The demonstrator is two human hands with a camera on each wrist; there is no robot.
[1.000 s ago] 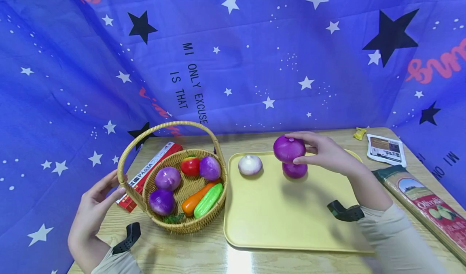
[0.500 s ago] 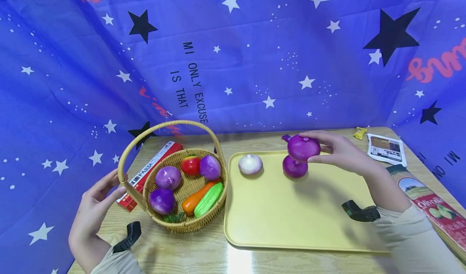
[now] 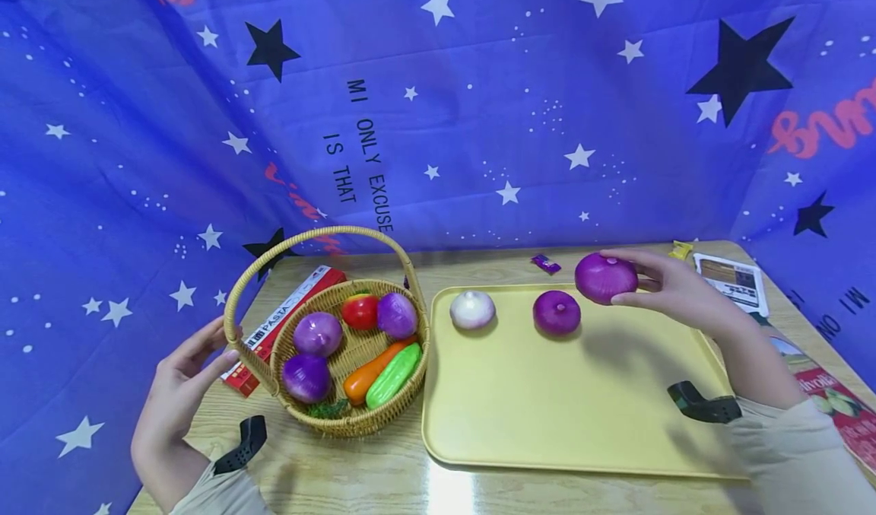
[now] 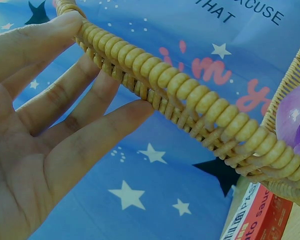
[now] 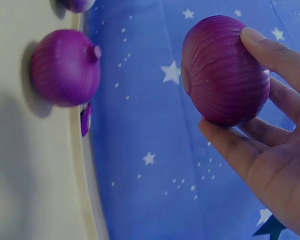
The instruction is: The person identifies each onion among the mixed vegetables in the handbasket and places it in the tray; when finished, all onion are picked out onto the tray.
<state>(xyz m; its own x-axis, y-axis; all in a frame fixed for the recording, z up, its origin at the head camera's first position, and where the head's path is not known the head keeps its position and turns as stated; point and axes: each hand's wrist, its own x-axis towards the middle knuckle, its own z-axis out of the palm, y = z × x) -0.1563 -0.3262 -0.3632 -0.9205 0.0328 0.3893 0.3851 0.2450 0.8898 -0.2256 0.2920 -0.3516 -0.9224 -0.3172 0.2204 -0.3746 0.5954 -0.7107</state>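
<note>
My right hand (image 3: 674, 290) holds a purple onion (image 3: 606, 278) above the far part of the yellow tray (image 3: 520, 424). In the right wrist view, thumb and fingers press the onion (image 5: 225, 70) from opposite sides. A second purple onion (image 3: 557, 313) sits on the tray, left of the held one, and a white-and-purple bulb (image 3: 472, 310) is farther left. My left hand (image 3: 179, 393) pinches the handle (image 3: 236, 302) of a wicker basket (image 3: 356, 425) at its left side. Inside lie several purple onions (image 3: 317, 334), a red tomato-like piece (image 3: 360, 312), a carrot (image 3: 372, 374) and a green cucumber-like vegetable (image 3: 393, 376).
A red pasta sauce box (image 3: 239, 380) lies partly behind the basket. A small purple packet (image 3: 546, 263) is behind the tray. To the right are a white-edged packet (image 3: 732, 279), a yellow wrapper (image 3: 681, 249) and a red-green Olivoilà bag (image 3: 831, 397). Blue star-printed cloth (image 3: 479, 119) encloses the table.
My right hand has carried the onion rightward, from over the second onion to beside it above the tray. The purple packet behind has come into view. My left hand stays on the handle.
</note>
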